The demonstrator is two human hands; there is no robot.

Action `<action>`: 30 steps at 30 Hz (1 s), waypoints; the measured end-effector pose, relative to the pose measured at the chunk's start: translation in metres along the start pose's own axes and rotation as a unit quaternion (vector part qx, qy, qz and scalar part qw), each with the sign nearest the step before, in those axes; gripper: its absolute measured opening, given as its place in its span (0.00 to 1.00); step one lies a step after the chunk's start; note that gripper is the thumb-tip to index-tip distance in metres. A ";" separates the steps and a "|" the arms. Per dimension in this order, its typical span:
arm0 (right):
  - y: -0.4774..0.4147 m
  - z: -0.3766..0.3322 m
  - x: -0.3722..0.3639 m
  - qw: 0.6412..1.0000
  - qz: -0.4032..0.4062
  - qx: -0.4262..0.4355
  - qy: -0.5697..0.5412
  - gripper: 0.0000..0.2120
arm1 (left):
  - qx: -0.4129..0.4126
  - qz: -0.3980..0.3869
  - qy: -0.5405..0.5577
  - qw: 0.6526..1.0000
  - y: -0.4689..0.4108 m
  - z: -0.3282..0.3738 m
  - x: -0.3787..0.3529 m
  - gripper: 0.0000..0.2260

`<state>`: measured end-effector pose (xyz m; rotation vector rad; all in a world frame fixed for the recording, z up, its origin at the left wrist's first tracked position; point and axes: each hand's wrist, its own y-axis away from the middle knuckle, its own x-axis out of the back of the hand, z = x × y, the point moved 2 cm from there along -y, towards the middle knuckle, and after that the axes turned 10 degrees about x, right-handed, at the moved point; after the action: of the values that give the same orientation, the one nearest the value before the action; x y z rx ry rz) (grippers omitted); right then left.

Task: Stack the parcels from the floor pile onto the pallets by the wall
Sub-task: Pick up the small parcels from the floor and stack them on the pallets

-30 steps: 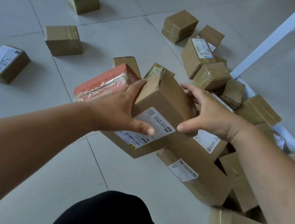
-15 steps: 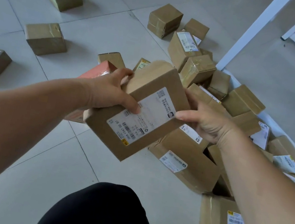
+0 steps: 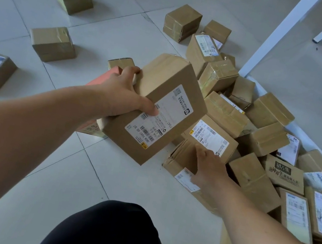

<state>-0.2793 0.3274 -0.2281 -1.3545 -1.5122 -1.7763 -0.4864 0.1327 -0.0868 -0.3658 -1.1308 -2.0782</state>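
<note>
Parcel (image 3: 158, 108) with the white label now sits in the left hand (image 3: 122, 94) alone at frame centre, thumb pinching the label face and fingers curled over the far edge. The right hand (image 3: 209, 168) has let go and dropped to the floor pile (image 3: 261, 128) at lower right. Its fingers are stretched onto a crumpled parcel (image 3: 179, 157), probably for a second pickup.
</note>
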 end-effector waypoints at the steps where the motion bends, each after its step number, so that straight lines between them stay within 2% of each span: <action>1: 0.000 0.000 0.003 1.000 0.001 0.001 -0.005 0.45 | 0.001 -0.001 0.000 1.000 0.002 -0.001 0.003 0.56; 4: -0.004 -0.001 0.027 0.999 -0.018 -0.010 -0.050 0.48 | 0.010 -0.014 0.031 0.999 0.010 -0.003 0.012 0.58; 7: -0.010 -0.003 0.074 0.988 -0.011 -0.034 -0.150 0.47 | 0.014 -0.022 0.074 0.997 0.019 -0.004 0.027 0.54; 10: -0.010 -0.007 0.133 0.973 0.045 -0.040 -0.224 0.48 | 0.009 -0.010 0.119 0.993 0.027 -0.005 0.053 0.45; 15: -0.004 -0.045 0.222 0.963 0.130 -0.002 -0.234 0.45 | -0.008 0.045 0.153 0.987 0.054 -0.016 0.106 0.49; 19: -0.004 -0.113 0.267 0.947 0.183 0.053 -0.258 0.49 | -0.011 0.114 0.175 0.978 0.083 -0.040 0.152 0.53; 22: -0.012 -0.179 0.278 0.932 0.194 0.110 -0.285 0.47 | 0.008 0.167 0.187 0.968 0.104 -0.079 0.187 0.55; 28: -0.029 -0.330 0.251 0.915 0.151 0.210 -0.311 0.42 | 0.102 0.265 0.234 0.930 0.150 -0.196 0.243 0.51; 30: -0.031 -0.379 0.235 0.908 0.121 0.237 -0.325 0.44 | 0.141 0.302 0.248 0.909 0.164 -0.240 0.259 0.46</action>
<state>-0.5508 0.0482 -0.0092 -1.8481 -1.8317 -0.7413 -0.5269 -0.2403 0.0182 -0.0223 -0.8459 -1.3288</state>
